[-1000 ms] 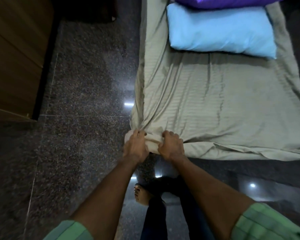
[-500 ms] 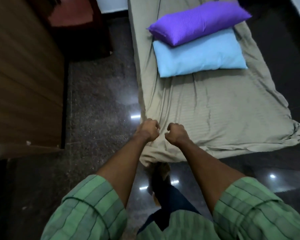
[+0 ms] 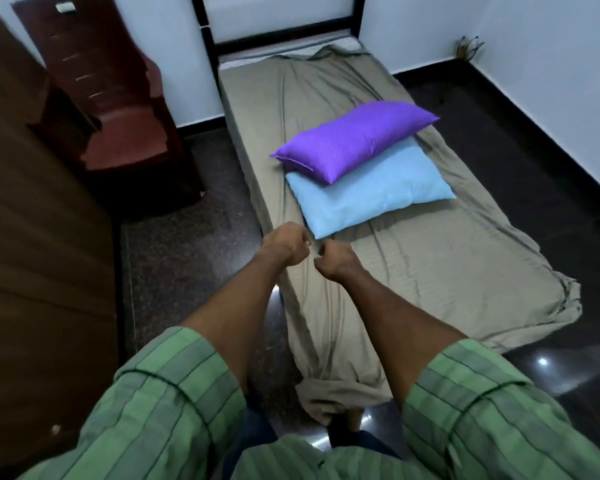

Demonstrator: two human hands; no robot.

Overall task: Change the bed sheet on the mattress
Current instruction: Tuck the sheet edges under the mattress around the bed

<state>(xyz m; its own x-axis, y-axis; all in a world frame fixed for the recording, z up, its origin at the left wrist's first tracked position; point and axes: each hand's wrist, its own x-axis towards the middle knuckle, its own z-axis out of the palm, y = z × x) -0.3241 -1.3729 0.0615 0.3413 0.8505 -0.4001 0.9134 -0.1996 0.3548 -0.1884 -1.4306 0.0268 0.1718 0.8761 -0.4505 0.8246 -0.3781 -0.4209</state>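
A khaki bed sheet (image 3: 447, 271) covers the mattress, which runs away from me on the dark floor. The sheet's near corner (image 3: 329, 393) hangs bunched by my legs, and its right near corner (image 3: 565, 299) lies loose and crumpled. A purple pillow (image 3: 354, 140) lies on a light blue pillow (image 3: 371, 192) mid-mattress. My left hand (image 3: 286, 245) and my right hand (image 3: 333, 261) hover side by side above the sheet's left near part. Both have their fingers curled into fists, and I see no cloth in them.
A maroon plastic chair (image 3: 118, 126) stands at the left by the mattress head. A brown wooden wardrobe (image 3: 39, 254) fills the left side. A black metal frame (image 3: 281, 32) stands against the white wall behind the mattress. Glossy dark floor (image 3: 551, 202) lies to the right.
Both hands let go of the near sheet corner and rose as fists. My view lifted from the mattress foot to the whole bed; the corner now hangs by my legs.
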